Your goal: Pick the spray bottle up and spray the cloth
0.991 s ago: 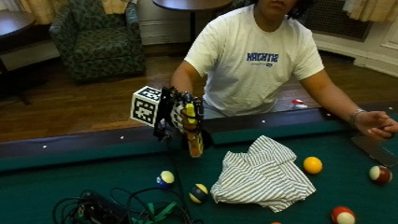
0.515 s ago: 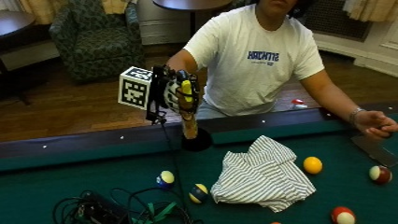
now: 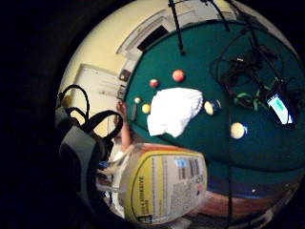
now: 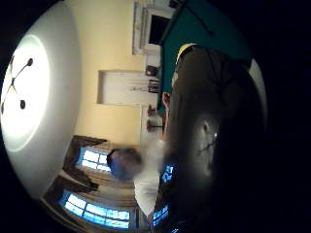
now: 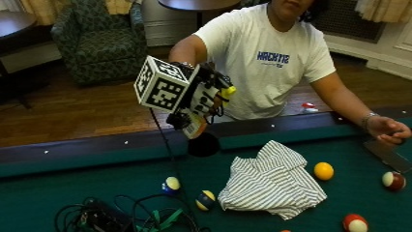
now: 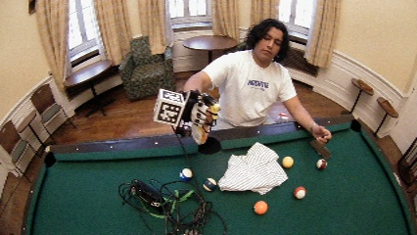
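Note:
In the outside view my gloved right hand (image 5: 205,99) grips the spray bottle (image 5: 195,126) in the air above the near rail, its yellow top (image 5: 227,90) poking out past the fingers. The bottle hangs tilted, well above the felt. The striped white cloth (image 5: 273,181) lies crumpled on the green felt, lower and to the right of the hand. The wide outside view shows the same: hand (image 6: 202,110), bottle (image 6: 200,132), cloth (image 6: 253,171). The bottle's yellow-and-white label (image 3: 164,188) fills the little finger side palm view, with the cloth (image 3: 174,109) far beyond it.
Several billiard balls lie around the cloth, one yellow (image 5: 323,170) and a striped one (image 5: 205,199). A tangle of cables (image 5: 122,217) covers the felt at the left. A side pocket (image 5: 203,145) sits under the hand. The bare left hand (image 5: 386,130) rests on the rail at the right.
My right hand has lifted the spray bottle from the rail up into the air and tilted it. The cloth and balls have not moved.

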{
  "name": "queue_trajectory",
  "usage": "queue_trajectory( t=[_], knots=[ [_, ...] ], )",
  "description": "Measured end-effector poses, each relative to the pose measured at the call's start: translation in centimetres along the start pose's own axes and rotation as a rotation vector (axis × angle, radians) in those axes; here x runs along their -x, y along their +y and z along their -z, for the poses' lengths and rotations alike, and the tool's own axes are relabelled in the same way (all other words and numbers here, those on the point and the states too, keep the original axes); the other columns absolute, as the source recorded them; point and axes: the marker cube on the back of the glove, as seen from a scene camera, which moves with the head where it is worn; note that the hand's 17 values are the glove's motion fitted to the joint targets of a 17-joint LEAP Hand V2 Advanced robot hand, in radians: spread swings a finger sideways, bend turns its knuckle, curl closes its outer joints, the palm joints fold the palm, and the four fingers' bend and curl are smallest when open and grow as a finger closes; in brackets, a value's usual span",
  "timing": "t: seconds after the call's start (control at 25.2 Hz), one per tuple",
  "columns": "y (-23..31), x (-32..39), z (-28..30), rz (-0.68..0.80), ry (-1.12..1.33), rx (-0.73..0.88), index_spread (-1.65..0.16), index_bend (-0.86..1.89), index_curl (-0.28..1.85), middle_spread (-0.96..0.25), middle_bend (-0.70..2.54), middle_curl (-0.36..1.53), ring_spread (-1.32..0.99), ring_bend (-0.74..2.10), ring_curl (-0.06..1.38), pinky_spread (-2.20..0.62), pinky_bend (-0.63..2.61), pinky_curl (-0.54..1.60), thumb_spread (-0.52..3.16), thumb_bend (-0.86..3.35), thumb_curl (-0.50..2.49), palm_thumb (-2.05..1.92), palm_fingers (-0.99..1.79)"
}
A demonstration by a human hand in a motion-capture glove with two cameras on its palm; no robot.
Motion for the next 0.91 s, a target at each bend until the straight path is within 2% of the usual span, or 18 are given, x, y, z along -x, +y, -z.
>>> queue_trajectory(
  t=[0.55, 0.91],
  knots=[
    [-4.7, 0.3, -10.1, -0.305, 0.385, 0.516, -0.22, 0.39, 0.6, -0.19, 0.69, 0.59, -0.21, 0.8, 0.51, -0.3, 0.55, 0.45, 0.4, -0.03, 0.78, 0.97, 1.36],
    [-6.8, -3.6, -17.6, -0.433, 0.445, 0.622, -0.22, 0.37, 0.61, -0.19, 0.69, 0.59, -0.21, 0.8, 0.51, -0.3, 0.56, 0.45, 0.4, -0.03, 0.8, 0.96, 1.35]
  ],
)
